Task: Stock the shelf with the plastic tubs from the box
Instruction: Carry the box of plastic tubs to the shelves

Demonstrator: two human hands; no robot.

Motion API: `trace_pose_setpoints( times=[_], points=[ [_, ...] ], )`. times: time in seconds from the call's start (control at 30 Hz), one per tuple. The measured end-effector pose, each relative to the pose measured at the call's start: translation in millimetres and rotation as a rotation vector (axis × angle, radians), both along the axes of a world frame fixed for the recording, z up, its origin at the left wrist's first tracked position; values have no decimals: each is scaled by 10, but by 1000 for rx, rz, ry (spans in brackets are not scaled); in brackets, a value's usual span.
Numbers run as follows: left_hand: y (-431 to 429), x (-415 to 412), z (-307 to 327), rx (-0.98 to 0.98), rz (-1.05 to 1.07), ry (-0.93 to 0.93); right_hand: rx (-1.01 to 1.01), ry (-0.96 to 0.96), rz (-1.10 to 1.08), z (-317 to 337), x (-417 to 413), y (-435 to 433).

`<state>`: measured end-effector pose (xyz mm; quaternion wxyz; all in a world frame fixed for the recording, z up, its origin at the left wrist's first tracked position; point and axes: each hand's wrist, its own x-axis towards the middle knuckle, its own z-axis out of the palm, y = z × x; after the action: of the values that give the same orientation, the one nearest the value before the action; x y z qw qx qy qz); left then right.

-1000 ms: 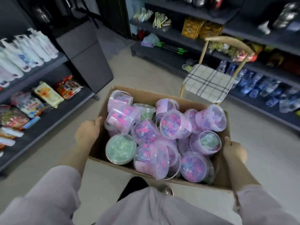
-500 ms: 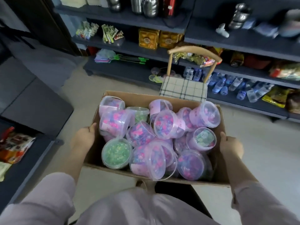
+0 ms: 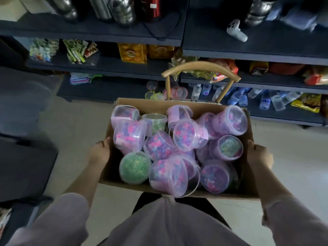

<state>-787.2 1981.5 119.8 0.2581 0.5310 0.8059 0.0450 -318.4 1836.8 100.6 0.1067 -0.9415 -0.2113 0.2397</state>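
I carry an open cardboard box [image 3: 246,190] at waist height, piled with several clear plastic tubs of pink and purple contents [image 3: 189,134]; one green-filled tub [image 3: 135,167] lies at its near left. My left hand [image 3: 99,152] grips the box's left wall, and my right hand [image 3: 259,155] grips its right wall. Dark shelves [image 3: 248,54] stand straight ahead beyond the box.
A wooden chair [image 3: 200,68] stands right behind the box, its seat hidden by the box. The lowest shelf holds water bottles [image 3: 237,96] and several coloured tubs [image 3: 179,92]. Snack packs [image 3: 132,53] fill the middle shelf. A dark unit [image 3: 24,166] stands at my left.
I have turned right with the box: the left shelf has slid out of view, and the front shelves and chair have come closer and centred. Both hands keep their grip.
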Motion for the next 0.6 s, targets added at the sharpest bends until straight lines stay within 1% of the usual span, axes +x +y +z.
trace_pose_setpoints(
  times=[0.13, 0.2, 0.37, 0.47, 0.6],
  points=[
    [839, 398, -362, -22, -62, 63, -33, -30, -4, -261, 358, 612],
    [1125, 543, -509, -37, -87, 91, -37, -47, -3, -387, 481, 789],
    [1829, 865, -1182, -37, -157, 83, -37, -69, -99, -1025, 784, 1161],
    [2102, 1012, -1480, -64, -218, 116, -82, -81, -116, -1315, 893, 1315],
    [2231, 1052, -1720, -45, -229, 136, -105, -96, -150, -1544, 974, 1413]
  ],
)
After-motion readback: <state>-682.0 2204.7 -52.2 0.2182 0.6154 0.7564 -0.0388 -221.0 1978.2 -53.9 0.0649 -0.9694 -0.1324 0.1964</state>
